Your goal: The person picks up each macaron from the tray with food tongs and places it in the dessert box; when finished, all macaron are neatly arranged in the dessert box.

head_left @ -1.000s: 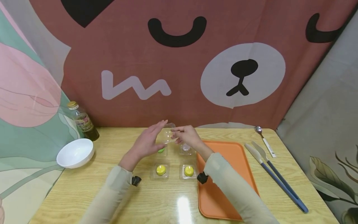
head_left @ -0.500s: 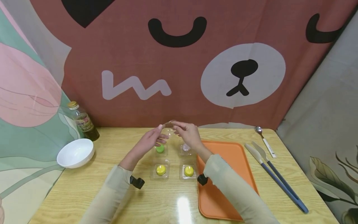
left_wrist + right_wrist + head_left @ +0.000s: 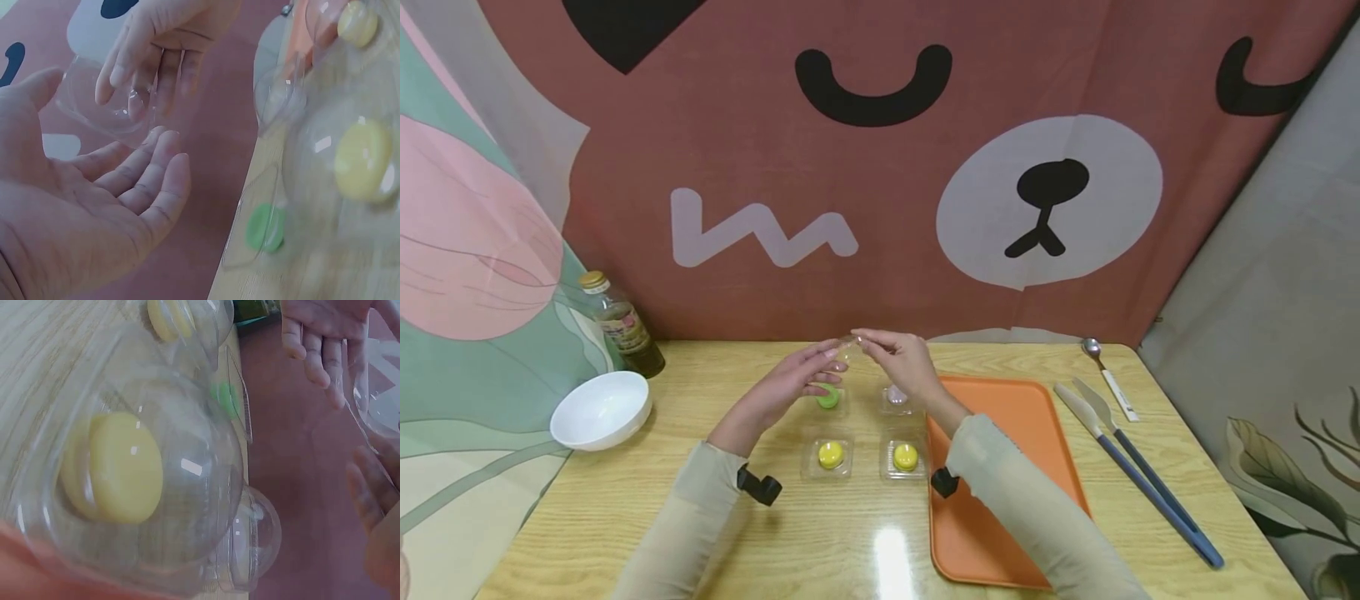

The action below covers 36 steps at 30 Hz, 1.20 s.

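A clear plastic domed lid point(image 3: 81, 94) is held above the far part of the table. My right hand point(image 3: 904, 362) pinches its edge between thumb and fingers. My left hand point(image 3: 786, 382) faces it with the palm turned up and fingers nearly straight, the fingertips at the lid's lower edge; whether they touch is hard to tell. Just below the left fingers, a green macaron point(image 3: 827, 397) sits in a clear tray with no dome visible over it. A pale lilac macaron point(image 3: 897, 395) lies under my right hand. Nearer are two yellow macarons, left point(image 3: 831, 455) and right point(image 3: 906, 457), in clear domed packs.
An orange tray point(image 3: 1000, 500) lies right of the packs, partly under my right forearm. Beyond it are tongs point(image 3: 1150, 483) with blue handles and a spoon point(image 3: 1105, 375). At left stand a white bowl point(image 3: 602, 410) and an oil bottle point(image 3: 625, 329). A bear-print curtain hangs behind.
Both hands have turned the clear lid from facing forward to tilted nearly edge-on. My left fingers have swung under it, palm now up, uncovering the green macaron.
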Motion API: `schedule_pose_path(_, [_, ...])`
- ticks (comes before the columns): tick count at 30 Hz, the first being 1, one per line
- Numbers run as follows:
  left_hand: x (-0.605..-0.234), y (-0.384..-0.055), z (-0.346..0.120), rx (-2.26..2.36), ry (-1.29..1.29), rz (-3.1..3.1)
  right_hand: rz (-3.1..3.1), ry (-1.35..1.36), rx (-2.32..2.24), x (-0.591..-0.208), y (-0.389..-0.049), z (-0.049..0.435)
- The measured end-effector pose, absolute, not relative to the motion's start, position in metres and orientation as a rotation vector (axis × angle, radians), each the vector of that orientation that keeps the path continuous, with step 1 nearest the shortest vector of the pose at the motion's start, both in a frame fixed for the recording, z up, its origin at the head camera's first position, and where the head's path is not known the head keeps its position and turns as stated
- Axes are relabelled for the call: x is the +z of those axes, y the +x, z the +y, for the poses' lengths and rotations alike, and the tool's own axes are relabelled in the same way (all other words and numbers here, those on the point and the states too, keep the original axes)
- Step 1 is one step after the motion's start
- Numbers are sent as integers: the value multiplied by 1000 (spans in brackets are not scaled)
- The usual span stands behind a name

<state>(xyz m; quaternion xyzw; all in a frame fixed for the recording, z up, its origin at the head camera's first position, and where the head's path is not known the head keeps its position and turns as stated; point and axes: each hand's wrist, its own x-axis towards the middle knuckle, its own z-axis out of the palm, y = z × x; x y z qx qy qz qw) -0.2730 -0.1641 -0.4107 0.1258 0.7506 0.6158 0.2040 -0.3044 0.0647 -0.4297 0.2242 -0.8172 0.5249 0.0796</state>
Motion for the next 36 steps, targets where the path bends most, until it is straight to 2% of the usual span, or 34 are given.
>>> schedule_pose_path(13, [-428,-277,-193,1608,544,2394,-2713,1095,1479,-431,-306,70])
schedule_pose_path(18, [-432,-278,-199,1546,585,2409,-2772,1096,1385,-433,-303,68])
schedule_pose_path(30, [-439,-281,-206,1129,638,2683,-2892,1137,678,-438,-296,46])
schedule_pose_path(36, [-443,-282,-206,977,668,2747,-2916,1115,554,-446,-297,42])
